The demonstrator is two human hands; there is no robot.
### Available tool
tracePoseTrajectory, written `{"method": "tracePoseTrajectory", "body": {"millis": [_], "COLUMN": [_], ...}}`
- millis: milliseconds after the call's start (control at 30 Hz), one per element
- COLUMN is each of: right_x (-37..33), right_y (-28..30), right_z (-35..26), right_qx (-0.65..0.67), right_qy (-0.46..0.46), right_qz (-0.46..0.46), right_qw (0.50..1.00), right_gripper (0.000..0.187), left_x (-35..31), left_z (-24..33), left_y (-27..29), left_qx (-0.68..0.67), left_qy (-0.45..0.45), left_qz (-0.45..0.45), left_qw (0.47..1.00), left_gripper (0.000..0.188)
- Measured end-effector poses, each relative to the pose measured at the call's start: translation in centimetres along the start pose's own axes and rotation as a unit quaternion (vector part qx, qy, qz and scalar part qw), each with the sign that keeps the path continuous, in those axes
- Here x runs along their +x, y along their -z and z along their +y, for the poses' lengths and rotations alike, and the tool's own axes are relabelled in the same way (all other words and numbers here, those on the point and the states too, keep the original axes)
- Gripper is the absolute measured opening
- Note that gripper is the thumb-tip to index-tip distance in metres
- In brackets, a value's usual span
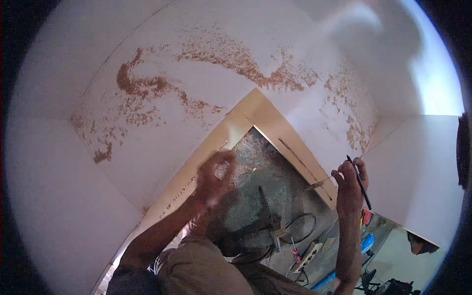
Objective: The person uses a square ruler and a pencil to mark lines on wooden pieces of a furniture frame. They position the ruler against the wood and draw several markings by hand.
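My left hand (215, 172) is over the left board of a light wooden corner piece (179, 189). Its thumb and a finger curl together into a loop. The hand is smeared, and anything in the pinch is too small to make out. A narrow row of dark cut marks runs along that board below the hand. My right hand (350, 187) is above the end of the right board. Its fingers close on a slim black pencil-like stick (363, 189) and a thin rod (317, 185), which points left across that board. A dark slot (297, 161) lies along the right board.
Brown wood shavings (246, 64) are scattered over the white panel (162, 123) beyond the boards. Below, on the dark floor, lie a red-handled screwdriver (295, 251), a power strip (309, 256), a looped black cable (314, 223) and a blue object (367, 243).
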State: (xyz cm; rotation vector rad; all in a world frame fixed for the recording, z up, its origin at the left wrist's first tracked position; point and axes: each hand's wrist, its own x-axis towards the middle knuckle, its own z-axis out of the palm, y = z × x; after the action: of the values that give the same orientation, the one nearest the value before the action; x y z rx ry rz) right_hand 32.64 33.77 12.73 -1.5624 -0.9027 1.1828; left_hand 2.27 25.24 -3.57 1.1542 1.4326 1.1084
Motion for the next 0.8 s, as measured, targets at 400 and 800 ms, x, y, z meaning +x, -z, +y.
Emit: {"method": "tracePoseTrajectory", "body": {"millis": [400, 800], "right_x": [-5.8, -15.1], "right_y": [-2.6, 6.9], "right_z": [-5.8, -2.1], "right_qx": [0.118, -0.034], "right_qy": [-0.176, -0.161], "right_qz": [-0.073, 0.157], "right_qw": [0.975, 0.974], "right_gripper": [0.020, 0.033], "left_x": [-2.8, 6.3], "left_z": [8.6, -0.6], "left_y": [-6.9, 0.0], "left_qx": [0.005, 0.347], "left_qy": [-0.286, -0.215], "left_qz": [-0.274, -0.079], "left_qw": [0.918, 0.910], "left_gripper": [0.064, 0.056]}}
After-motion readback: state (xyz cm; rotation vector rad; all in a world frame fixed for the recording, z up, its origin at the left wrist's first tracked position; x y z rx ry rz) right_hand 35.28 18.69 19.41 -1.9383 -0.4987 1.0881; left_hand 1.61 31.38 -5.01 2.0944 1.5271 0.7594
